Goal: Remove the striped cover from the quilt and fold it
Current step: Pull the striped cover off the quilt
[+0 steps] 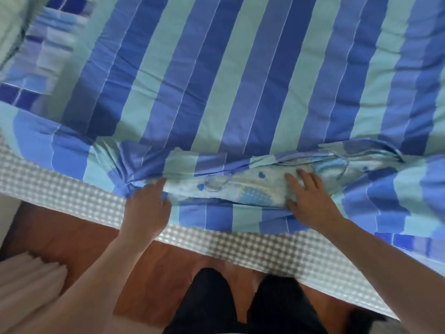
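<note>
While your left hand (147,203) pinches the striped cover (216,80) at its opening, your right hand (310,198) lies spread, nearer, on the exposed quilt (252,186).

The blue-and-teal striped fabric cover (228,80) gapes open along its near edge. Pale heart-printed quilt (252,189) fills that gap. Bunched folds crowd both ends.
</note>
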`<state>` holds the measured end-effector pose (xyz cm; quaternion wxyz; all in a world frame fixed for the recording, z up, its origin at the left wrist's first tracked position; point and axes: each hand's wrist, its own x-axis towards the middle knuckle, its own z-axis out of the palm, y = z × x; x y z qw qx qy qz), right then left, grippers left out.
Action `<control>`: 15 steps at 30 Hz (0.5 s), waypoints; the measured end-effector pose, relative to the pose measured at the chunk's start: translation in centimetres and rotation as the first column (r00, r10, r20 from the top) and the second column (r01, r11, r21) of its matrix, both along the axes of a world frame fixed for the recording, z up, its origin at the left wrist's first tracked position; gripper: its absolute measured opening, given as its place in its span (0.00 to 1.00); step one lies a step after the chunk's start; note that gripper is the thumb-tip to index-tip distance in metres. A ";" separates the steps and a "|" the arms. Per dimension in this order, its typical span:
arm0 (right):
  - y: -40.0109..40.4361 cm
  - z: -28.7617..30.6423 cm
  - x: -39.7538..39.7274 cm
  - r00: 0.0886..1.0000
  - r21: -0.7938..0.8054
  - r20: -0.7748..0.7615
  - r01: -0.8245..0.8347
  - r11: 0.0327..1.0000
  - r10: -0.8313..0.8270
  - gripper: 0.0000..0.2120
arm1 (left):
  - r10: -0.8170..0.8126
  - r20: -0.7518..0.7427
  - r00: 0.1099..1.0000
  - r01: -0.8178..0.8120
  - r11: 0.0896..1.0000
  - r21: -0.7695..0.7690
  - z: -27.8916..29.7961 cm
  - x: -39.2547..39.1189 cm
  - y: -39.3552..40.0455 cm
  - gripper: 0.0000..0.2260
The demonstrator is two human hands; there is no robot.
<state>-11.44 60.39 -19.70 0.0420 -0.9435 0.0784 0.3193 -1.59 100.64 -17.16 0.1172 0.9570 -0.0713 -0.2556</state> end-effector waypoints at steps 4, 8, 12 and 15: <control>-5.2 1.5 -2.1 0.990 -0.103 -0.003 0.142 0.985 -0.143 0.35 | -0.219 -0.033 0.975 0.208 0.957 -0.203 -0.1 -1.5 -8.4 0.22; -11.6 2.8 -4.0 0.995 -0.302 0.003 0.093 0.949 -0.096 0.29 | -0.526 0.108 0.843 0.535 0.804 -0.259 -1.0 -1.6 -15.6 0.26; -18.3 4.4 -9.2 0.999 -0.485 0.007 0.033 0.874 -0.033 0.13 | -0.675 0.197 0.711 0.697 0.715 -0.063 -3.0 -2.8 -20.7 0.32; -21.2 4.6 -15.2 0.993 -0.535 0.119 0.045 0.844 0.022 0.11 | -0.701 0.259 0.664 0.706 0.703 0.092 -4.0 -4.7 -23.6 0.30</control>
